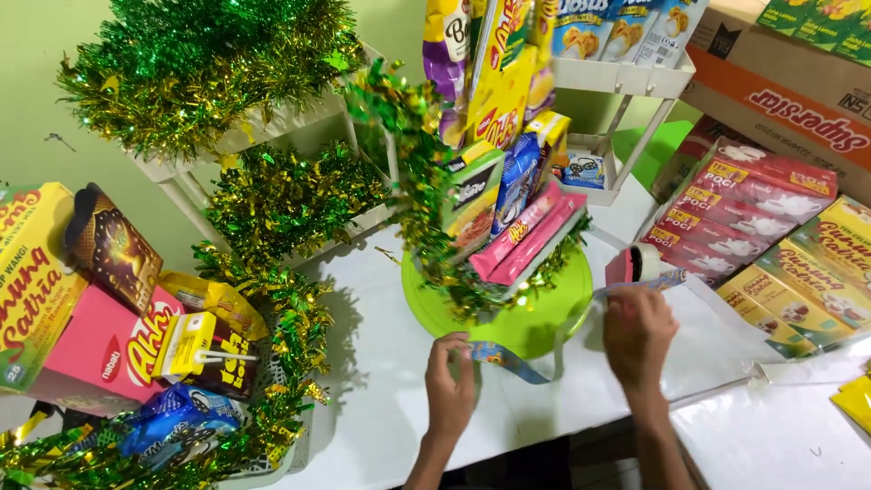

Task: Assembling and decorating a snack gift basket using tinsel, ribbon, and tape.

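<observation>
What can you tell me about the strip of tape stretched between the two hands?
The tape strip is a narrow band, blue with small coloured print, looking thin and glossy. It sags in a shallow loop over the white table, in front of the round green tray. The left hand pinches one end; the right hand holds the other.

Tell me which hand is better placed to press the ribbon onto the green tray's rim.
Probably the left hand: it pinches the blue ribbon right at the front rim of the green tray. The right hand holds the strip farther out, near the pink tape dispenser.
</observation>
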